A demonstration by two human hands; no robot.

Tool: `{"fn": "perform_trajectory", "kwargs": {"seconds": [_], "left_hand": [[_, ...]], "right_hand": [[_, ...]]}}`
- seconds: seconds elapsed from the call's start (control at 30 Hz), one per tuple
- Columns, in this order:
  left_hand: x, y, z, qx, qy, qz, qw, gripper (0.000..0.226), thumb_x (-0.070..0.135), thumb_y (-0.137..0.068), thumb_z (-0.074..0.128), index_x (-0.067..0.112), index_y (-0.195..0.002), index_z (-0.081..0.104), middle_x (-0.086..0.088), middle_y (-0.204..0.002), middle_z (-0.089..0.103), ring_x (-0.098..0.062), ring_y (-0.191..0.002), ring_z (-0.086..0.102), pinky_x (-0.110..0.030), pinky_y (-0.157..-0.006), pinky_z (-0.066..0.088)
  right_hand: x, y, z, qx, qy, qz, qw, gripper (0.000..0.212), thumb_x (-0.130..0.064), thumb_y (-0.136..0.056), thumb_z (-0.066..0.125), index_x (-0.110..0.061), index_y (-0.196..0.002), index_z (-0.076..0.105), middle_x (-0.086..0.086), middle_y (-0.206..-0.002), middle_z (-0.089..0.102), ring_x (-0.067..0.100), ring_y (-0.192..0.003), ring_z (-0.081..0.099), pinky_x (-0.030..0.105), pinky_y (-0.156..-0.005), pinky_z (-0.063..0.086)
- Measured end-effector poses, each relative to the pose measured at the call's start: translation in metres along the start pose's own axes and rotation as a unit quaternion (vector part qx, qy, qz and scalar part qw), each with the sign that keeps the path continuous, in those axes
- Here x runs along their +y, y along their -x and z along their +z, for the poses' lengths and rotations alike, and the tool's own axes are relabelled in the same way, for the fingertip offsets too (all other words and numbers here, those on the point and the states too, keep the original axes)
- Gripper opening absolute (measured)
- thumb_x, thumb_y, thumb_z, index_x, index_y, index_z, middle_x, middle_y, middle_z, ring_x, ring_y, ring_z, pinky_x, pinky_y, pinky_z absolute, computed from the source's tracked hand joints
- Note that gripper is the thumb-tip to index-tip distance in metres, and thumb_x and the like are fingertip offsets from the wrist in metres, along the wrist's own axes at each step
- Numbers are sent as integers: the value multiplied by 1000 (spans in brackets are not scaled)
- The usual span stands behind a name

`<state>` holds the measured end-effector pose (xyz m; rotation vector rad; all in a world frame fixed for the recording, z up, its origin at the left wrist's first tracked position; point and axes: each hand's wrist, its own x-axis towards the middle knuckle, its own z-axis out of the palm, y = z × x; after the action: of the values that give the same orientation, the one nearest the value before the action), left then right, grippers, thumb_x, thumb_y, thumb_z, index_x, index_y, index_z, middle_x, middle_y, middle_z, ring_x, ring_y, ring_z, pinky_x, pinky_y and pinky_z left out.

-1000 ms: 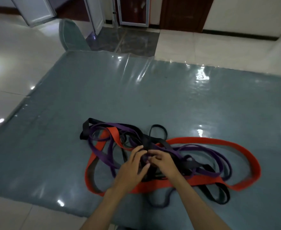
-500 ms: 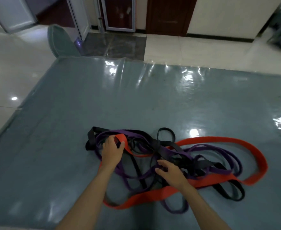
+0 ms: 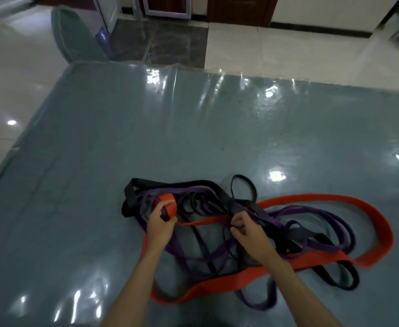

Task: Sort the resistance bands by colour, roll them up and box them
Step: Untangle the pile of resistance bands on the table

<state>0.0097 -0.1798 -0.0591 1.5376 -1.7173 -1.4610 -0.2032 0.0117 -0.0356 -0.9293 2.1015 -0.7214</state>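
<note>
Head view: my left hand (image 3: 161, 223) is closed on the folded end of the red band (image 3: 335, 200), lifted just above the pile. My right hand (image 3: 248, 228) has fingers curled, pinching strands mid-tangle; can't tell which colour. Purple bands (image 3: 321, 214) and black bands (image 3: 132, 197) cross over and under the red on the table (image 3: 99, 149). No box visible. Risk: pulling red now likely drags the pile and tightens the crossings under my right hand.
</note>
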Motion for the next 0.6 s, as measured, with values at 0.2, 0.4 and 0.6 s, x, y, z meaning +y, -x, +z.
{"fn": "perform_trajectory", "kwargs": {"seconds": [0.2, 0.4, 0.6], "left_hand": [[-4, 15, 6, 15, 130, -31, 991, 56, -12, -87, 69, 28, -126, 60, 3, -114, 70, -7, -97, 70, -21, -86, 56], [-4, -7, -5, 18, 149, -34, 988, 8, 16, -104, 63, 22, -107, 67, -1, -102, 72, -19, -96, 67, -27, -84, 54], [2, -22, -11, -37, 200, -64, 977, 38, 4, -107, 50, 34, -122, 69, -12, -127, 70, -31, -110, 70, -46, -87, 59]], "right_hand": [[-1, -21, 6, -18, -138, 22, 990, 29, -20, -98, 69, -36, -121, 60, -2, -108, 74, 5, -98, 71, 31, -88, 57], [0, -31, 18, 5, -206, 32, 978, 16, -18, -96, 73, -27, -108, 67, 0, -99, 76, 11, -92, 71, 29, -81, 54], [-5, -32, 15, 33, -259, 16, 965, 29, -2, -98, 66, -23, -117, 61, 9, -98, 77, 29, -75, 74, 38, -72, 57]]}}
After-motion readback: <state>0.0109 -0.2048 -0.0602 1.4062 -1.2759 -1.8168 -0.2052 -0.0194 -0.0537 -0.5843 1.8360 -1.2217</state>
